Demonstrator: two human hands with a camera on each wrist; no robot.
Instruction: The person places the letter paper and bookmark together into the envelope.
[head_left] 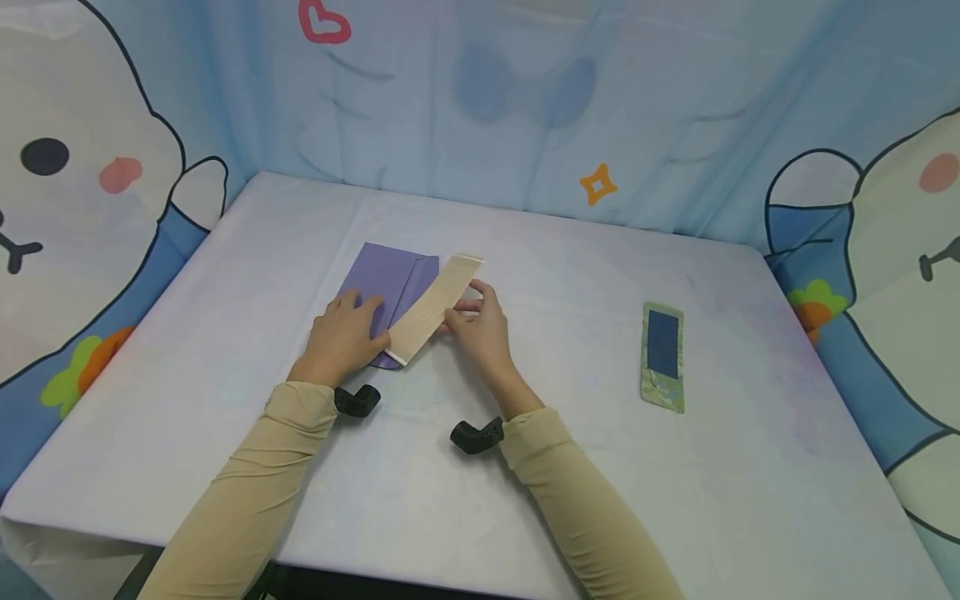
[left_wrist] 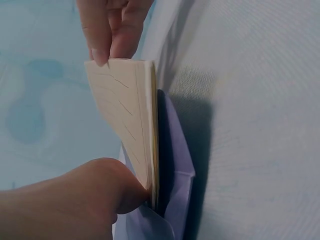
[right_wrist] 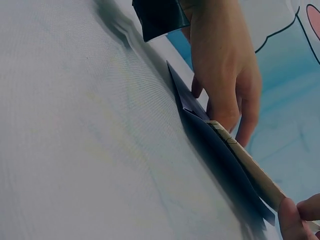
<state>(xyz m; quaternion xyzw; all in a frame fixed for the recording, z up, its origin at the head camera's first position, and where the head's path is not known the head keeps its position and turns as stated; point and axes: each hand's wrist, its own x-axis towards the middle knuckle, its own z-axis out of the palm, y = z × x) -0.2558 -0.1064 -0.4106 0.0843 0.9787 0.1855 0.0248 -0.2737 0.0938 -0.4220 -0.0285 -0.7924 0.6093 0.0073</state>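
A purple envelope [head_left: 384, 275] lies on the table with its flap side toward the right. Across its right part slants a folded cream paper [head_left: 435, 310]; its layered edge and thin printed lines show in the left wrist view. My left hand [head_left: 341, 335] rests on the envelope with fingers spread, the thumb touching the lower end of the paper by the envelope's opening [left_wrist: 167, 210]. The right hand [head_left: 482, 329] pinches the right long edge of the paper between thumb and fingers. In the right wrist view, the paper [right_wrist: 250, 165] sits against the dark-looking envelope [right_wrist: 215, 155].
To the right lies a flat green rectangular piece [head_left: 663, 392] with a dark blue panel. Black wrist mounts [head_left: 477, 436] stick out from both sleeves. A white cloth covers the table [head_left: 570, 500], and a blue printed curtain [head_left: 525, 100] hangs behind it.
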